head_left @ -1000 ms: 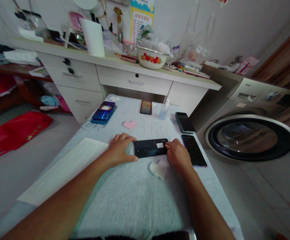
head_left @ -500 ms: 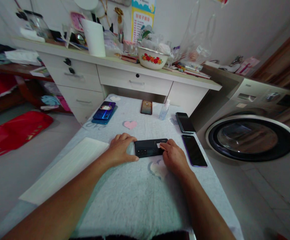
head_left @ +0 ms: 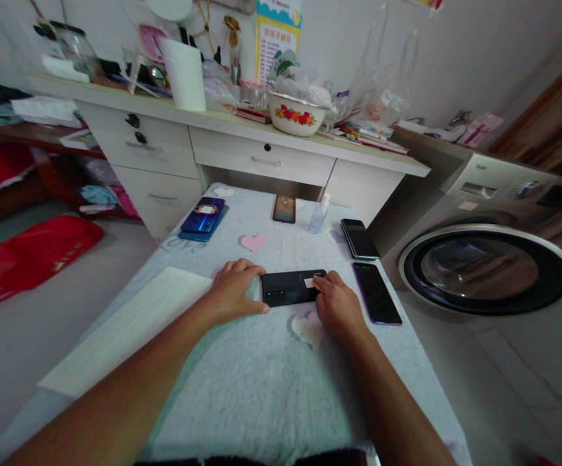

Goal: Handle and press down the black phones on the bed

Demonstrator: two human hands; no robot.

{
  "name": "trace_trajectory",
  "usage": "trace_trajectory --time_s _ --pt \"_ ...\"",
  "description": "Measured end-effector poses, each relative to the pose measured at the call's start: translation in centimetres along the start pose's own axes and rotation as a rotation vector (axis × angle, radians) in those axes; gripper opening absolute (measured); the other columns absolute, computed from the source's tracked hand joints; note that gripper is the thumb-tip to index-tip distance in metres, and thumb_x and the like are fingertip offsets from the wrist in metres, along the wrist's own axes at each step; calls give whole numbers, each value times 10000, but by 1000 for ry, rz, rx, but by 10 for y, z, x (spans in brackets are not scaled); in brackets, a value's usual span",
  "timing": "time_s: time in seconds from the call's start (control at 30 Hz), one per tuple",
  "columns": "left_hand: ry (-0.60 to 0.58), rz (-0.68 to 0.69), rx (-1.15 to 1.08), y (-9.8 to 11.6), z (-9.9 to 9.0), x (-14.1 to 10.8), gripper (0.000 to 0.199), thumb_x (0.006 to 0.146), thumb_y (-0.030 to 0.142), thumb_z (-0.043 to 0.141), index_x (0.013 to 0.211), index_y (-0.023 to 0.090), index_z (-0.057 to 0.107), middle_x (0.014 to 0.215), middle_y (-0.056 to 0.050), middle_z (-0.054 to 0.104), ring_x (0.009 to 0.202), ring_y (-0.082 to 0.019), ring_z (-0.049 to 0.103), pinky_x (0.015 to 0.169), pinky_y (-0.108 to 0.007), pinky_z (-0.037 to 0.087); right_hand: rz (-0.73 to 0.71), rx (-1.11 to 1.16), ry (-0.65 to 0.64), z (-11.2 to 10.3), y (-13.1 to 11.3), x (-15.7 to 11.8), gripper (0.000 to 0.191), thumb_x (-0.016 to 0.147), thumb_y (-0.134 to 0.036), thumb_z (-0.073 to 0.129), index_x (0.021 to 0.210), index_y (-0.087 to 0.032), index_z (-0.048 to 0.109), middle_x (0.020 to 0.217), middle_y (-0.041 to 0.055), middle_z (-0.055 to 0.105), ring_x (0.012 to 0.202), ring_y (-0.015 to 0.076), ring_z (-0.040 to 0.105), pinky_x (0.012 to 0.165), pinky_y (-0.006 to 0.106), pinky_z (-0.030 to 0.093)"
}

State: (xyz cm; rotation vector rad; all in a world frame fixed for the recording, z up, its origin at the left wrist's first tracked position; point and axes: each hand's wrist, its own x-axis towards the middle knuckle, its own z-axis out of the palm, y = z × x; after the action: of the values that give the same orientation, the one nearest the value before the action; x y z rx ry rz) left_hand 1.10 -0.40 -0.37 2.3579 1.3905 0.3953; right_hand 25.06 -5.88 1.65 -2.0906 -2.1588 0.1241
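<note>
A black smartphone (head_left: 288, 289) lies face down on the cloth-covered table, its camera block toward the lower left. My left hand (head_left: 235, 291) grips its left end, with thumb and forefinger at the two corners. Near the phone's right end is a small white sticker (head_left: 308, 283). My right hand (head_left: 339, 304) is closed over that end, its fingertips pinched against the sticker's right edge. Beside my right hand lies a purple-edged phone (head_left: 376, 293), screen up. A long whitish board or sheet (head_left: 130, 327) lies partly behind my left forearm.
Stacked blue phones (head_left: 204, 217) lie at the back left, and a brown phone (head_left: 284, 209) at the back. A clear spray bottle (head_left: 318, 215) stands near dark stacked phones (head_left: 359, 239). A white desk (head_left: 266, 162) borders the far side; a washing machine (head_left: 487, 194) stands right.
My right fingertips have shifted slightly to the right on the sticker, so a little more of it shows. My left hand and the phone have stayed in place.
</note>
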Motion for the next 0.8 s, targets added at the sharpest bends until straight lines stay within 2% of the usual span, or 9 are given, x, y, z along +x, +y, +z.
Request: trace_trajectory --time_s 0.33,0.47,0.8 --pt "11 5 0 -2 2 0 690 580 550 727 1189 281 546 1190 -64 525 1099 -307 468 932 -404 376 -167 23 -60 2 -22 -7 329 850 -127 416 1101 -229 602 1036 44 544 828 146 575 707 235 410" --pt "9 -6 4 -1 0 -1 685 577 551 728 1184 291 548 1191 -60 527 1104 -311 465 931 -406 375 -196 15 -87 2 -30 -9 361 858 -128 411 1157 -231 584 1051 51 541 829 145 578 713 242 423" --pt "1 -3 11 1 -1 0 684 584 546 721 1186 265 556 1185 -71 529 1097 -313 466 928 -410 376 -272 50 -71 4 -37 -11 334 902 -162 377 1144 -230 597 1043 46 556 809 141 585 678 234 422"
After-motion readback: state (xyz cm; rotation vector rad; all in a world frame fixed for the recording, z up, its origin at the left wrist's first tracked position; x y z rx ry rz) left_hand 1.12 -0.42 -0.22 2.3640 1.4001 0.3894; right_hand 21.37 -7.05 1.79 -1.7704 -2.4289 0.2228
